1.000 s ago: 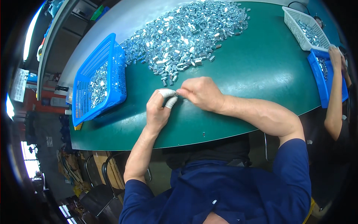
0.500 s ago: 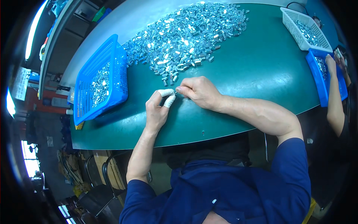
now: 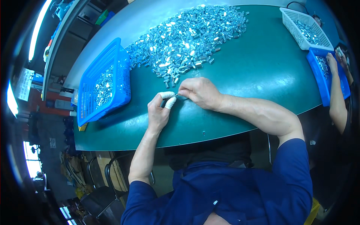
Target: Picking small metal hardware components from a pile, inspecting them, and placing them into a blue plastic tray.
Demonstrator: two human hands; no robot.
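My left hand [image 3: 160, 108] has white wraps on thumb and forefinger, which pinch a small shiny metal piece [image 3: 176, 95]. At that piece my right hand [image 3: 200, 93] is closed too, thumb and forefinger pressed together; whatever lies between those fingertips is too small to make out. Both hands hover over the green tabletop [image 3: 258, 75], close together. Just beyond them spreads a large heap of short silvery metal pieces [image 3: 187, 37], some looking like hex coupling nuts.
A blue mesh basket [image 3: 125, 90] holding similar pieces stands tilted at the left. Far right are a white basket [image 3: 300, 35] and a blue bin [image 3: 317, 80], both with metal pieces; a co-worker's hands [image 3: 332, 62] reach into the bin. A chair [image 3: 108, 172] stands below the table's left edge.
The whole view has shifted slightly. Both hands stay together at the small metal piece, with only slight finger movement.
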